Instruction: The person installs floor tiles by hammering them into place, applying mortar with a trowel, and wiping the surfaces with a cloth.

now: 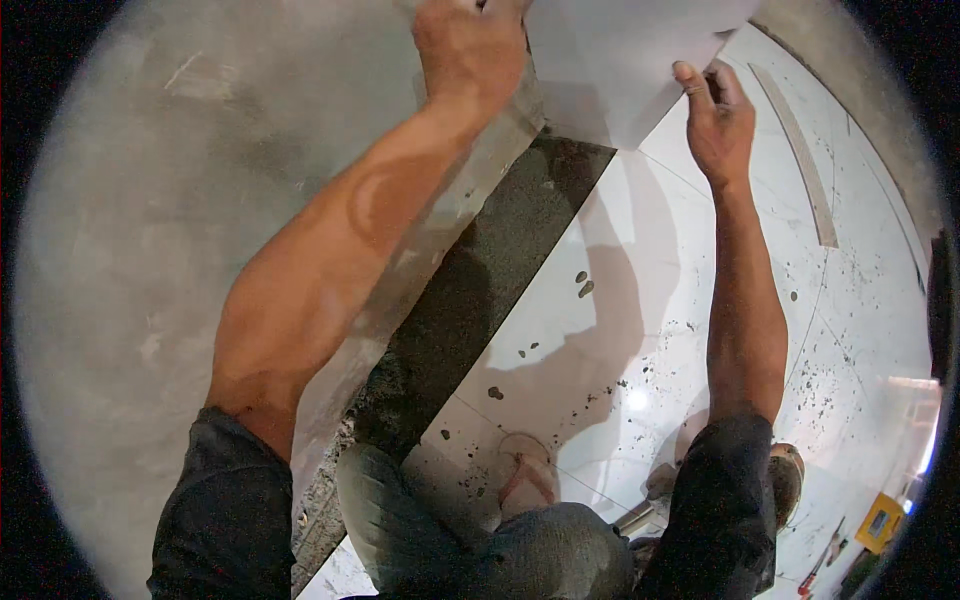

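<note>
A large pale tile (620,70) is tilted up at the top of the head view, between my two hands. My left hand (470,50) is closed at its left edge, beside the grey wall; the upper picture edge cuts off part of the fingers. On the opposite side my right hand (722,120) grips the tile's right edge, thumb on the near face and fingers bent behind. Below the tile's lower edge runs a long dark strip of wet mortar (500,250), between the wall and the laid white floor tiles (560,360).
The bare grey cement wall (150,250) fills the left side. Mortar crumbs dot the floor. A narrow cut strip (797,155) lies at the upper right. A yellow object (880,522) and a red-handled tool (822,562) lie at the lower right, past my knees.
</note>
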Available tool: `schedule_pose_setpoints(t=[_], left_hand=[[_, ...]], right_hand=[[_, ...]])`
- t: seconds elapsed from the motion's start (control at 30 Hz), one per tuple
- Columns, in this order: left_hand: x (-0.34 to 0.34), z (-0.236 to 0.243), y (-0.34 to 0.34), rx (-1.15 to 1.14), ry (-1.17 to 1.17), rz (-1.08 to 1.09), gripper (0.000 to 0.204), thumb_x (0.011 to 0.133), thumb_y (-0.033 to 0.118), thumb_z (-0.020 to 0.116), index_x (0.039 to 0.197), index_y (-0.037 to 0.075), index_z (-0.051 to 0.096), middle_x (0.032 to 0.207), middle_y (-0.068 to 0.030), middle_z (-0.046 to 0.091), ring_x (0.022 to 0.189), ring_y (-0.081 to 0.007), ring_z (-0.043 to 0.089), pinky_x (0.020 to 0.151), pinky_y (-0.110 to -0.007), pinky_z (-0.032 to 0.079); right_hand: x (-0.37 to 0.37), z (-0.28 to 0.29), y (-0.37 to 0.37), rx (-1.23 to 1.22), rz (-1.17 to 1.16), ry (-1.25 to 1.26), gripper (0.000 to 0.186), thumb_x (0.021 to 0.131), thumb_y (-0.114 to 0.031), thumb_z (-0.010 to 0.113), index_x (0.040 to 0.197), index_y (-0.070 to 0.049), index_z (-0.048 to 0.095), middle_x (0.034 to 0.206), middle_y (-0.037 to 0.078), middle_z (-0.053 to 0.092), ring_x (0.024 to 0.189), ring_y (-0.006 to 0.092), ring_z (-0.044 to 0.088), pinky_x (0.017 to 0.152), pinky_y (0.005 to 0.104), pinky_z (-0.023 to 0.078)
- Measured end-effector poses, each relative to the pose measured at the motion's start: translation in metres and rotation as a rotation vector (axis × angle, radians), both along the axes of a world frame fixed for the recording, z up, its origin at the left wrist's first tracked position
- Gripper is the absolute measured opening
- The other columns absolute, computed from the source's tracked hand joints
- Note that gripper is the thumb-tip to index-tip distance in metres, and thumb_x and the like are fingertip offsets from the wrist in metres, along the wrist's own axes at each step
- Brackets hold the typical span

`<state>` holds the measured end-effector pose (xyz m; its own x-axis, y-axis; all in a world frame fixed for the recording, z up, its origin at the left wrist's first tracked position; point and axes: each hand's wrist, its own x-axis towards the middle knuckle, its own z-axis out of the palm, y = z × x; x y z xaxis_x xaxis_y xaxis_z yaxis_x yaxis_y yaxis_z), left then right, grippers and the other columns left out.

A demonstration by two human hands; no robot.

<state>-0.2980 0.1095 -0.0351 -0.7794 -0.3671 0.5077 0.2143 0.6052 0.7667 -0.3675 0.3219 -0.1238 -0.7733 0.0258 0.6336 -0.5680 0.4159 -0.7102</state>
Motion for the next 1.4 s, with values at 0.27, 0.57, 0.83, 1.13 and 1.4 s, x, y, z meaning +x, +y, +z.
schedule_pose_setpoints(t=[0.27, 0.57, 0.83, 1.13, 1.4], left_hand=[[0.032, 0.082, 0.038, -0.344, 0.015, -0.304, 0.025, 0.091, 0.015, 0.057, 0.093, -0.009, 0.064, 0.076, -0.0178, 0.062, 0.065, -0.0182, 0.051, 0.063, -0.032, 0.044], [0.055, 0.012, 0.077, -0.720, -0.024, -0.318, 0.030, 0.084, 0.033, 0.062, 0.086, 0.003, 0.063, 0.087, -0.0204, 0.066, 0.085, -0.0347, 0.064, 0.078, -0.044, 0.048], [0.341, -0.084, -0.096, 0.123, -1.102, 0.014, 0.048, 0.100, 0.039, 0.037, 0.126, 0.001, 0.051, 0.113, -0.0190, 0.058, 0.108, -0.0323, 0.056, 0.098, -0.040, 0.040], [0.421, -0.194, -0.064, 0.594, -0.618, 0.247, 0.029, 0.099, 0.030, 0.050, 0.087, 0.005, 0.061, 0.077, 0.0009, 0.055, 0.074, -0.0180, 0.052, 0.075, -0.038, 0.044], [0.379, -0.261, -0.106, 0.922, -0.919, 0.213, 0.052, 0.094, 0.037, 0.058, 0.132, 0.003, 0.046, 0.128, -0.0075, 0.050, 0.111, -0.0191, 0.047, 0.093, -0.039, 0.037]], right_hand=[[0.061, 0.002, -0.013, -0.686, -0.018, 0.000, 0.047, 0.095, -0.045, 0.054, 0.094, 0.001, 0.059, 0.079, 0.003, 0.056, 0.077, 0.0121, 0.049, 0.071, 0.0266, 0.042], [0.149, -0.074, -0.024, -1.405, 0.213, -0.760, 0.058, 0.100, -0.045, 0.035, 0.134, 0.001, 0.040, 0.136, 0.014, 0.046, 0.123, 0.0293, 0.046, 0.106, 0.0432, 0.037], [0.184, -0.143, -0.040, -1.476, 0.191, -1.060, 0.054, 0.101, -0.044, 0.034, 0.137, -0.004, 0.040, 0.139, 0.012, 0.045, 0.125, 0.0291, 0.046, 0.107, 0.0452, 0.037], [0.164, -0.177, -0.064, -1.267, 0.053, -1.088, 0.062, 0.096, -0.048, 0.045, 0.131, 0.003, 0.041, 0.127, 0.013, 0.050, 0.115, 0.0281, 0.051, 0.099, 0.0428, 0.044], [0.140, -0.225, -0.086, -1.005, -0.282, -0.990, 0.044, 0.095, -0.045, 0.051, 0.081, -0.005, 0.060, 0.060, -0.001, 0.043, 0.050, 0.0118, 0.039, 0.043, 0.0288, 0.032]])
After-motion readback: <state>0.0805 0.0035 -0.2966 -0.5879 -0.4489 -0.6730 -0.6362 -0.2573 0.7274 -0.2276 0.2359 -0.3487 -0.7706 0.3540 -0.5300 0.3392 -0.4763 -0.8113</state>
